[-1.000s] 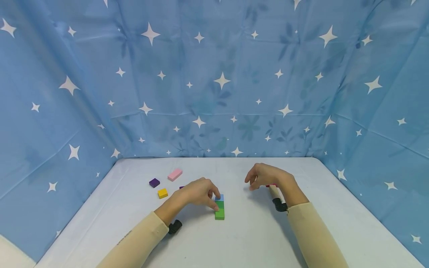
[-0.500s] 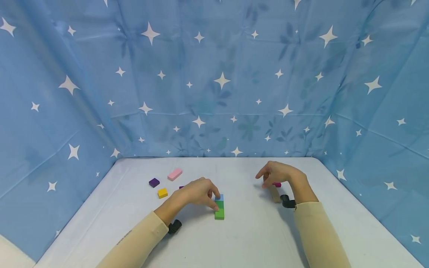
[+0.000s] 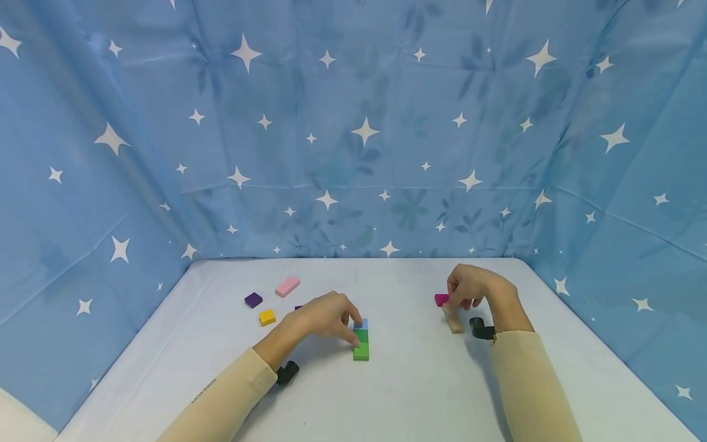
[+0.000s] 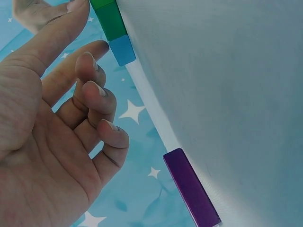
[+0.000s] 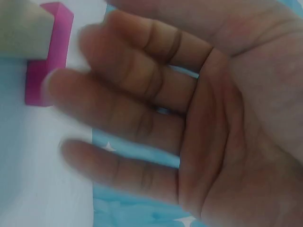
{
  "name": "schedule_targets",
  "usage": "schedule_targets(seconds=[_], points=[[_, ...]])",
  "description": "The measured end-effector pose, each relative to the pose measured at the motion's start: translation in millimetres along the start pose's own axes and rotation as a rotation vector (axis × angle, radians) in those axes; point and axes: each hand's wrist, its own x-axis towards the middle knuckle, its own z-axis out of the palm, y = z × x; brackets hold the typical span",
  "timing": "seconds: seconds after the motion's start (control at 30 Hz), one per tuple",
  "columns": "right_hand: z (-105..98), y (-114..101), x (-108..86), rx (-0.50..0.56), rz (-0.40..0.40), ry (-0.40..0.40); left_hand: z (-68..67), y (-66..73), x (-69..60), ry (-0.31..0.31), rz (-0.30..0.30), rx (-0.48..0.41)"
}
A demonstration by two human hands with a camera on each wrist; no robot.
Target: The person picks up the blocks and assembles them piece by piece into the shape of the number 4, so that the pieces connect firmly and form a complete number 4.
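In the head view, my left hand [image 3: 326, 316] hovers beside a row of small blocks: light blue [image 3: 361, 323], dark green [image 3: 361, 336] and light green [image 3: 361, 352]. Its index fingertip is at the blue block and its thumb at the green ones; the other fingers curl loosely. Over on the right, my right hand [image 3: 475, 285] is at a beige block [image 3: 455, 321] that meets a magenta block [image 3: 441, 299]. Its thumb reaches down there. In the right wrist view its fingers look relaxed and blurred, with the magenta block [image 5: 59, 35] past their tips.
Left of my left hand lie a dark purple block [image 3: 253, 299], a yellow block [image 3: 267, 317] and a pink block [image 3: 288, 286]. Another purple block [image 4: 191, 189] is mostly hidden behind that hand in the head view. A starry blue curtain [image 3: 353, 153] surrounds the white table [image 3: 409, 393].
My right hand has moved right, away from the middle, to the beige and magenta blocks, uncovering more of both. My left hand has stayed at the green and blue row.
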Motion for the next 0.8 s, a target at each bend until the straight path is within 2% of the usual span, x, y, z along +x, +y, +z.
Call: schedule_targets(seconds=[0.07,0.17,0.4,0.57,0.8], points=[[1,1,-2.1,-0.008,0.055,-0.008,-0.4,-0.3,0.2,0.0,0.001,0.002],[3,2,-3.7,-0.031,0.095,-0.028,-0.6,-0.3,0.1,-0.002,0.0,-0.002],[15,-8,1.4,-0.063,0.102,-0.045,-0.2,-0.1,-0.4,0.002,-0.001,-0.004],[22,-19,9.8,-0.083,0.038,-0.052,-0.1,-0.4,-0.3,0.005,-0.001,-0.008],[33,-31,25.7,-0.07,-0.17,-0.026,-0.2,1.8,-0.8,0.004,-0.001,-0.006]])
